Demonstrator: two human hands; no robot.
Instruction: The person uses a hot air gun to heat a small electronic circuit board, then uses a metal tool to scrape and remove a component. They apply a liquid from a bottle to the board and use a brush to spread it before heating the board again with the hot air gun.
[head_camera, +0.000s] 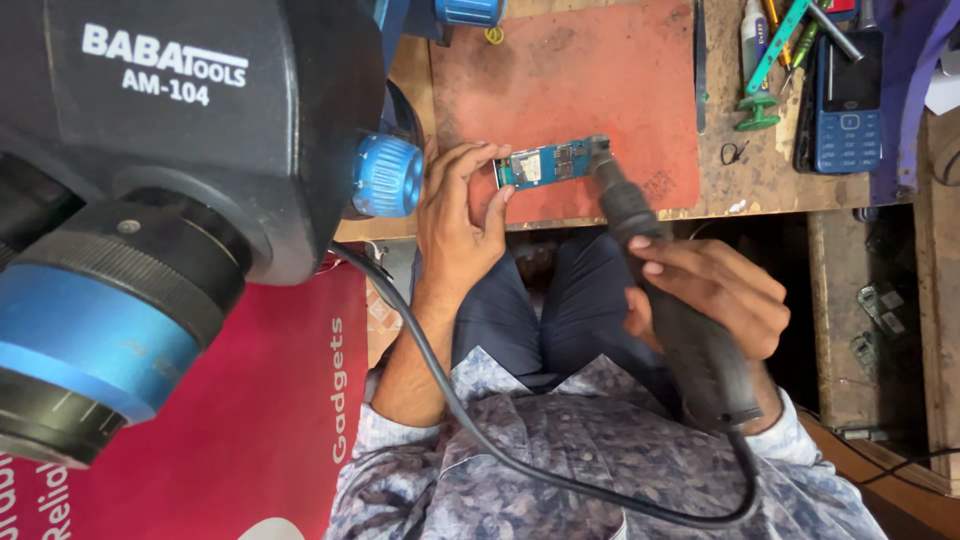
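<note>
The left hand (460, 215) is making a pinching grip on the board (545, 165), a small blue circuit board: thumb and fingertips are closing on its near end and holding it flat on the red mat (590, 70). Left of that grip, a black microscope (170, 190) with blue rings is filling the view, and one blue knob (388, 176) is sitting just beside the left wrist. Below the wrist, a black cord (470, 425) is running across the patterned shirt sleeve.

Just right of the pinch, the metal tip of the tool (670, 310), a thick black handpiece, is touching the far end of the board. The right hand (710, 295) is wrapping its grip around the tool's body, fingers pressed together around it, thumb lying along the top. The cord is looping out of the tool's rear end.

Beyond the right grip, on the wooden table (760, 180), a blue keypad phone (848, 100) is lying well apart from the board, with a green tweezer-like tool (775, 55) and a small tube beside it. Dark trousers are showing between the two arms, under the table's edge.
</note>
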